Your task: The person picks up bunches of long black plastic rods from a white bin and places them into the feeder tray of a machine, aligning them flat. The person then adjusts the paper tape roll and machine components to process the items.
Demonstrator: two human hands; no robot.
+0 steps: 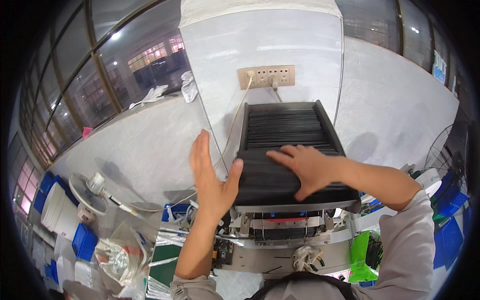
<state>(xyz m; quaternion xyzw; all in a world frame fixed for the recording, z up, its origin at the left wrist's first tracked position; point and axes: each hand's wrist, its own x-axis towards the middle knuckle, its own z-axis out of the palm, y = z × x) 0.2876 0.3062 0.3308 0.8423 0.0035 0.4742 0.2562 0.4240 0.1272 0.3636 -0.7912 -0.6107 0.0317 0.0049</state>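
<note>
A metal tray [245, 123] full of thin black rods [285, 125] stands on top of a machine [279, 225], against the wall. My right hand [313, 167] is over the nearer rods with its fingers spread; whether it presses on them cannot be told. At the tray's left side, my left hand [213, 180] is upright and flat, thumb apart, close to the tray's edge. Neither hand holds anything. The nearer rods look blurred, and the right hand and forearm hide part of them.
A wall socket strip [266, 77] with two plugged cables is behind the tray. Below lie a crumpled cloth glove [305, 258] and green-handled pliers [318, 262]. A pedestal fan [90, 193], a blue bin [84, 241] and a sack [120, 260] stand left; a bright green bag [359, 258] is right.
</note>
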